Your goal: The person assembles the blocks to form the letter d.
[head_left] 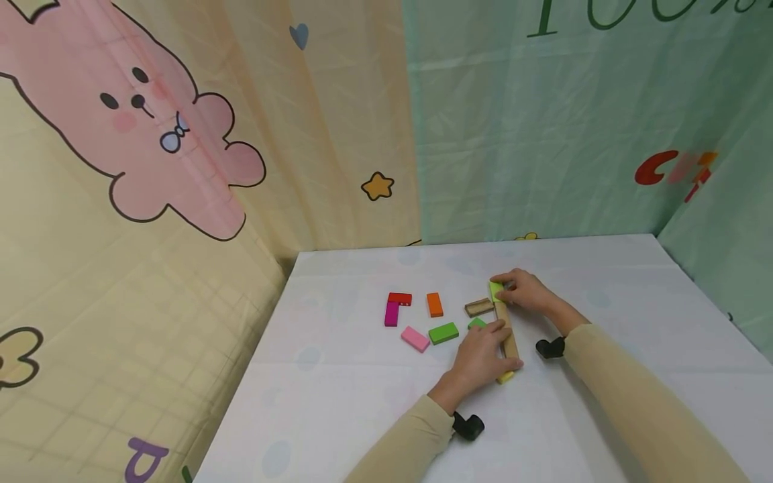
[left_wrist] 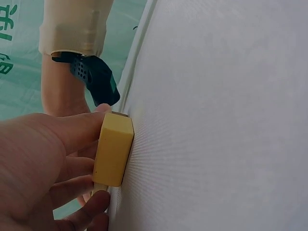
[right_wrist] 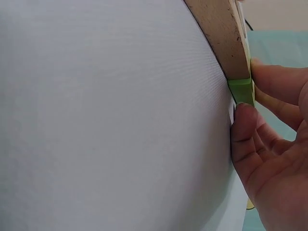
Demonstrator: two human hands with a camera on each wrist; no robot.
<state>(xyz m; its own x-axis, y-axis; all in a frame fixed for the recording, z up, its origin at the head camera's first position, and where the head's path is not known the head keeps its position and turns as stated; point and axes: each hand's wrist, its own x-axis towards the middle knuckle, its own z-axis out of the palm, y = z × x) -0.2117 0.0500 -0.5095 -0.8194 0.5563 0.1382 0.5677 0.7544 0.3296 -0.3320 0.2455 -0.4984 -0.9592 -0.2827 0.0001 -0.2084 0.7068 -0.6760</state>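
Observation:
A long row of wooden blocks (head_left: 510, 342) lies on the table, with a yellow block (head_left: 504, 378) at its near end and a light green block (head_left: 496, 290) at its far end. My left hand (head_left: 480, 359) holds the wooden part just behind the yellow block (left_wrist: 114, 151), thumb on one side and fingers on the other. At the far end, my right hand (head_left: 528, 292) pinches the light green block (right_wrist: 241, 90) against the bare wood (right_wrist: 224, 38). Left of the row sit a small hollow wooden piece (head_left: 479, 308) and a green block (head_left: 476, 323), partly hidden by the left hand.
Farther left on the white table (head_left: 338, 402) lie a green block (head_left: 443, 333), a pink block (head_left: 415, 339), an orange block (head_left: 435, 304), a red block (head_left: 400, 298) and a magenta block (head_left: 391, 314). Patterned curtains (head_left: 338, 134) hang behind the table.

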